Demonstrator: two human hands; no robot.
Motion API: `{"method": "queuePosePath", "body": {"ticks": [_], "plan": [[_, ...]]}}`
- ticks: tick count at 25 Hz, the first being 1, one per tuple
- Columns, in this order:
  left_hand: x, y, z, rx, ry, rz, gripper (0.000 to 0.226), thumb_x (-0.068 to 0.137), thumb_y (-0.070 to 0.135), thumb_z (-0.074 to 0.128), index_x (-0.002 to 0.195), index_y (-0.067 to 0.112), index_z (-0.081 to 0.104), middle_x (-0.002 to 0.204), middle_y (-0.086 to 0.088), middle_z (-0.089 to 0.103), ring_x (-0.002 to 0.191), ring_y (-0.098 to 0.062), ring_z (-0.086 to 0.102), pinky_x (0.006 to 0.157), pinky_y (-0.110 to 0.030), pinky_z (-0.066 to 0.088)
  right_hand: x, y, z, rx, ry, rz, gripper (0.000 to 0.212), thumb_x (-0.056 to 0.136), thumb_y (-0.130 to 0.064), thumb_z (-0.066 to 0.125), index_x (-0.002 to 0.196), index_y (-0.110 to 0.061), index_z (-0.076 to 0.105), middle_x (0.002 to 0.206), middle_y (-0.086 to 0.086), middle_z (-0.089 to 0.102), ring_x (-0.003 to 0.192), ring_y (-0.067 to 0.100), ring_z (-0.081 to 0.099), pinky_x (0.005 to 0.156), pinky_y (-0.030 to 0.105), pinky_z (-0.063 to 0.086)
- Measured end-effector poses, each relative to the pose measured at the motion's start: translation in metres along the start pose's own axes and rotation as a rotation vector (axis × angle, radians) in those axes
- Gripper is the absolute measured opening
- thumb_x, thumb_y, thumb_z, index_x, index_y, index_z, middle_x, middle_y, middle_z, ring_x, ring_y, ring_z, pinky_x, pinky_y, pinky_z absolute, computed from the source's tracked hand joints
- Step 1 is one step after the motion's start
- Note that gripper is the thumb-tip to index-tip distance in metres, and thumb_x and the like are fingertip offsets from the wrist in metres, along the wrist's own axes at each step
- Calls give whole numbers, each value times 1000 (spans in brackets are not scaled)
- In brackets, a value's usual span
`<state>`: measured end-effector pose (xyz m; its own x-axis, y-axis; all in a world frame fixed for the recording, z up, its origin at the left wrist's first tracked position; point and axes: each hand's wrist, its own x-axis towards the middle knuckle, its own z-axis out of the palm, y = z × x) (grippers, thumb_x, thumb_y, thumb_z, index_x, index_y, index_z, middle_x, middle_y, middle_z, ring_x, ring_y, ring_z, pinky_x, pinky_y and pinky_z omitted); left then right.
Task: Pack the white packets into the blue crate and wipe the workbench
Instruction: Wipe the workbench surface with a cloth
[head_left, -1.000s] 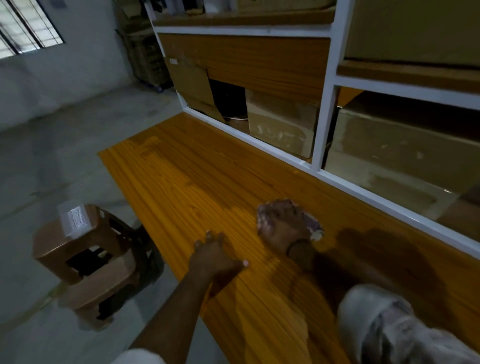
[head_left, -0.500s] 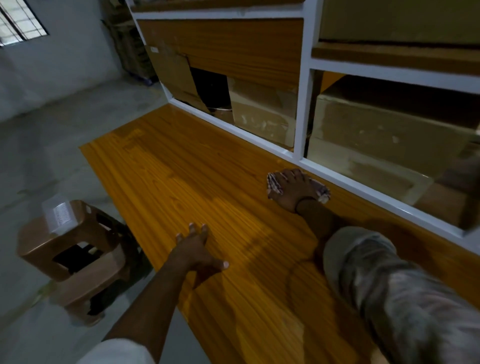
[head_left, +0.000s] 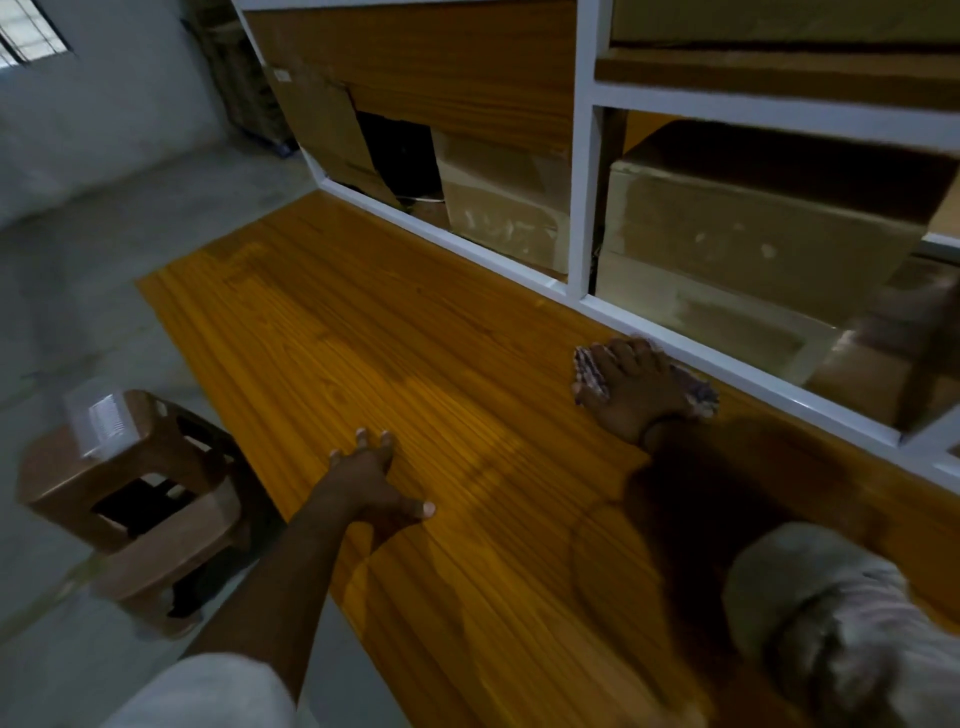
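Note:
The orange wooden workbench (head_left: 363, 338) stretches from the near right to the far left. My right hand (head_left: 636, 387) lies flat with spread fingers on a mottled cloth (head_left: 587, 371), pressing it onto the bench close to the white frame of the shelving. My left hand (head_left: 371, 478) rests open on the bench near its front edge, fingers straight and thumb out. A white packet (head_left: 96, 418) lies on a brown stool left of the bench. No blue crate is in view.
White-framed shelving (head_left: 584, 156) lines the back of the bench and holds cardboard boxes (head_left: 753, 244). A brown plastic stool (head_left: 130, 499) stands on the grey floor beside the bench's front edge. A window shows at the top left.
My right hand has slid the cloth away from me across the bench to the shelf frame. My left hand has stayed flat on the bench near the front edge.

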<state>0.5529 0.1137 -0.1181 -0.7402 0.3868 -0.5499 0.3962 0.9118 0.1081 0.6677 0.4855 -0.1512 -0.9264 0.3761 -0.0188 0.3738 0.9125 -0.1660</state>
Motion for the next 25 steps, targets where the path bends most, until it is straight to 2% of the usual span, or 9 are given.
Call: {"method": "queuePosePath", "body": {"ticks": [2,5,7,8,10,12,13,19,25], "plan": [[-3,3,-1,-15,-27,-21,143,58,83,67,157,19,-14,161,-19,-21,149,-42,-12,122,-54,-2,-10,-50,9,-40,21,-77,75,90,-74,11,151,-33,27,159,3,29,146,30,21,119,53,14],[-10,7,2,-71,-32,-70,135,64,78,70,157,24,-12,162,-14,-22,147,-48,-13,121,-57,7,-79,-121,28,-41,-60,-579,68,94,-68,25,149,-29,36,156,2,37,147,28,26,120,50,15],[-18,11,7,-53,-17,-57,123,74,73,66,158,24,-8,163,-17,-18,148,-48,-8,120,-57,11,-114,-115,14,-19,-70,-815,66,96,-67,34,150,-30,37,157,-1,36,149,24,24,122,46,15],[-24,13,9,-31,-8,-40,116,78,71,64,159,24,-6,163,-18,-15,149,-47,-5,120,-57,13,-114,-100,2,16,-17,-829,57,96,-64,36,144,-35,43,151,-4,44,144,21,34,119,43,25],[-38,23,16,4,15,-5,104,86,64,61,159,24,-3,164,-20,-9,149,-48,0,119,-58,20,-96,-56,-22,53,-3,-465,33,95,-57,40,122,-42,52,128,-10,58,122,15,54,98,36,48],[-58,37,28,-12,6,7,107,84,65,62,159,25,-4,164,-18,-11,148,-51,-2,118,-59,20,-79,-13,-31,29,63,-14,50,94,-63,37,135,-37,45,142,-3,48,132,23,43,106,46,39],[-68,46,34,-29,-26,7,115,79,70,64,158,26,-7,163,-16,-16,147,-52,-7,118,-60,17,-80,-8,-26,-3,64,78,62,93,-67,35,145,-32,36,151,1,37,141,28,31,114,51,27],[-85,72,53,-50,-119,-20,147,53,83,72,153,33,-22,159,-10,-33,143,-53,-20,115,-69,11,-164,-71,16,-42,-97,-509,83,91,-78,22,158,-31,18,166,-3,14,154,22,4,124,47,3],[-74,62,56,-56,-89,4,161,31,96,65,154,34,-18,160,-13,-29,144,-52,-20,116,-69,5,-102,20,-11,-3,-4,-107,105,74,-92,-1,157,-31,16,165,1,16,152,28,8,122,53,8]]}}
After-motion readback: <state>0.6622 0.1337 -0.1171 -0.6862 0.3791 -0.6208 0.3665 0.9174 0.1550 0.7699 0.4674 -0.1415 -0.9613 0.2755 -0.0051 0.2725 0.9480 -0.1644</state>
